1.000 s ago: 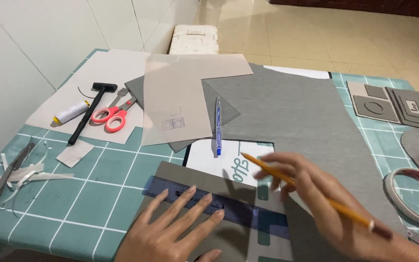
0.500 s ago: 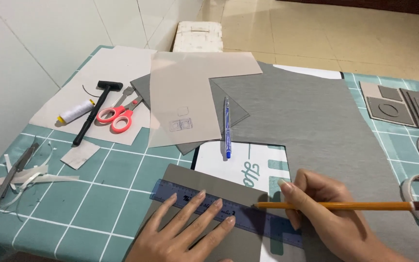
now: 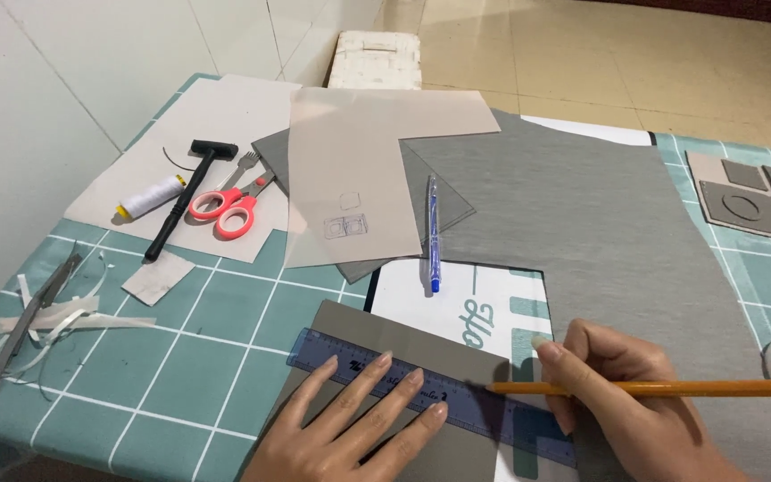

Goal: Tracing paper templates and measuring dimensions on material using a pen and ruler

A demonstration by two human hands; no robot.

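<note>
**Ruler pinned, pencil at its edge**

Head view: your left hand (image 3: 363, 419) lies flat, fingers spread and open, pressing the blue ruler (image 3: 430, 394) down on a grey-brown card piece (image 3: 403, 344) at the near edge of the table. The ruler runs slantwise from upper left to lower right, across the card and onto the big grey sheet (image 3: 582, 223). Your right hand (image 3: 626, 402) has its fingers closed round an orange pencil (image 3: 671, 388), which lies almost level, its tip touching the ruler's upper edge just beside your left fingertips.

Behind the card, a white printed sheet (image 3: 457, 303) peeps out from under the grey one, and a blue pen (image 3: 433, 232) lies across both, its tip pointing toward you. A beige sheet (image 3: 359, 170) with small pencilled squares overlaps a darker grey piece. To your left, well apart from the hands, sit red-handled scissors (image 3: 225, 207), a black hammer (image 3: 185, 192) and a spool of white thread (image 3: 149, 198) on a pale sheet. Off-cut strips (image 3: 46, 317) lie on the teal checked cloth (image 3: 180, 357) near the left corner. Cut grey card shapes (image 3: 742, 201) rest at the far right.
</note>
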